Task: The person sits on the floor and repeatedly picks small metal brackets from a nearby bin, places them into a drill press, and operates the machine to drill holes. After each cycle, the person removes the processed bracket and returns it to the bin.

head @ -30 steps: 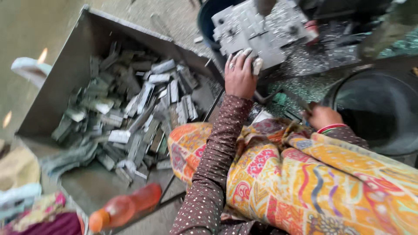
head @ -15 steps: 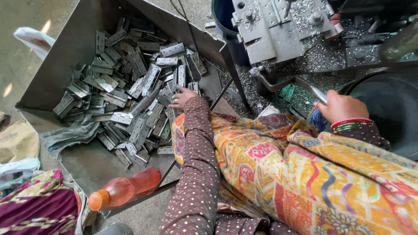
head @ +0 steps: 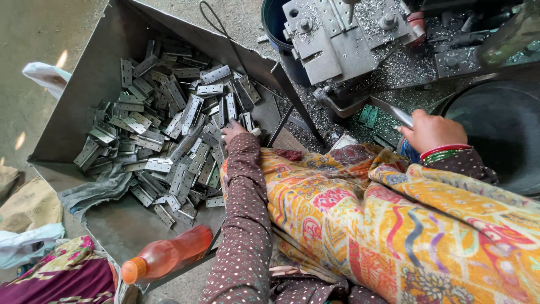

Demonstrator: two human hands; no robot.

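Orange bottle (head: 167,256) lower left; grey tray (head: 84,84) of metal hinges (head: 169,141) left of centre; left hand (head: 235,131) touches them, grip unclear; right hand (head: 430,130) clenches lever (head: 388,111) below drill press (head: 343,34), upper right.

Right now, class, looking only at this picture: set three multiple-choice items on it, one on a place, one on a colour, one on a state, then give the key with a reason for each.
1. Where is the left hand?
A. in the tray, on the hinges
B. on the bottle
C. on the dark tub

2. What colour is the drink in the bottle?
A. green
B. orange-red
C. clear

3. How is the right hand?
A. open and flat
B. shut on the lever
C. out of view

Key:
1 A, the fingers lie on the pile of metal hinges at the tray's near edge.
2 B, the bottle lying at the tray's near corner glows orange-red.
3 B, the fingers are curled round the end of the metal lever below the machine.
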